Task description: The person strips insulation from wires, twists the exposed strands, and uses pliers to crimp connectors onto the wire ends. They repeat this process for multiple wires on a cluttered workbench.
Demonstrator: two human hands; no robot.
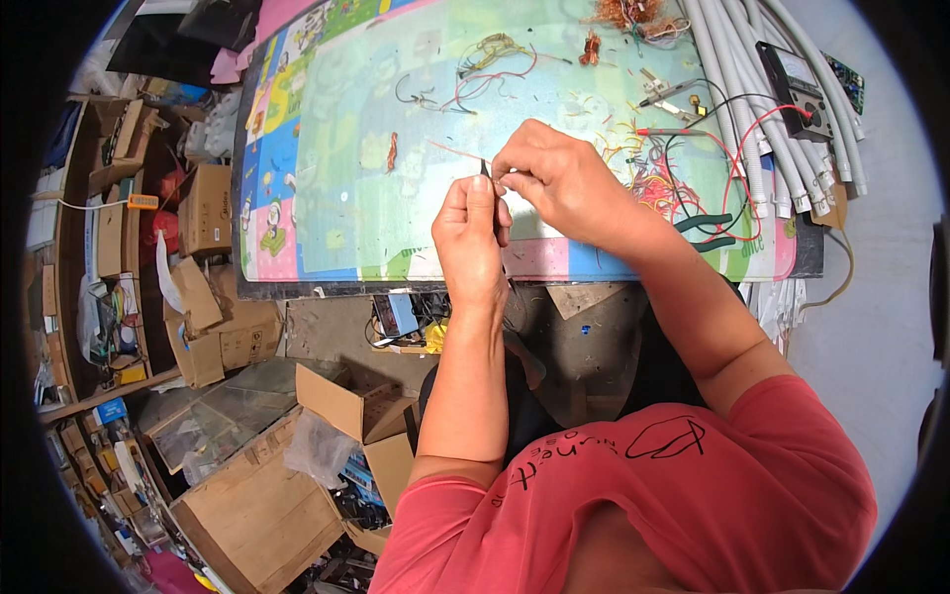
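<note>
My left hand [467, 238] is closed around a thin black cable [484, 168] near the front edge of the table; its tip sticks up past the thumb, and a dark length shows below the fist. My right hand [564, 178] is pinched just beside that tip, its fingertips touching or almost touching the left thumb. Whatever lies between the right fingers is too small to make out. From the cable tip a thin reddish wire [453, 148] runs out to the left. On the mat beyond lie a loose wire bundle [490, 54] and a small red wire coil [392, 151].
Right of my hands are tangled coloured wires [663, 188], dark-handled pliers [705, 240], a red test probe [673, 132] and a multimeter [795, 94] on grey conduit pipes [727, 99]. A patterned mat [346, 218] covers the table. Cardboard boxes [206, 208] and shelves stand at left.
</note>
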